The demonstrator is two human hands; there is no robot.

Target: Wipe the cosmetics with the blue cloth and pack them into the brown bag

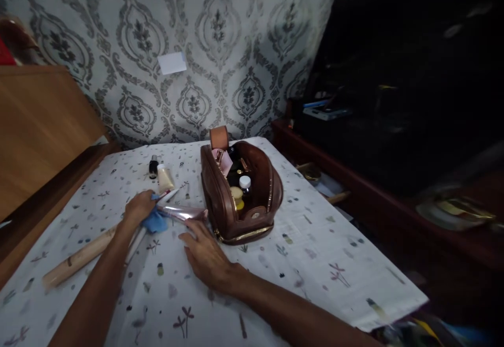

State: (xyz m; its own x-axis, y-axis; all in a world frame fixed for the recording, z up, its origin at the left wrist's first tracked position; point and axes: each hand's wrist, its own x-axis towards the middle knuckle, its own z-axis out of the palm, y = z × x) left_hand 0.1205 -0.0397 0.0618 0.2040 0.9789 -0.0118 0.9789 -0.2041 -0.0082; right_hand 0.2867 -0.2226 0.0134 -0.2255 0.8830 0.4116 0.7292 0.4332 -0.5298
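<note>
a printed cloth [315, 252] covers the bench, patterned wallpaper [220, 48] behind, dark shelf [354, 179] at right. left hand [138, 208] closed on a blue cloth [155, 222]; right hand [207, 255] lies open, fingertips perhaps touching the pink tube [183, 212] beside the open brown pouch [240, 192].

both forearms come in from 6 o'clock; left hand [138, 208] reaches toward 11, fingers curled shut; right hand [207, 255] lies flat, palm down, fingers pointing to 12
</note>
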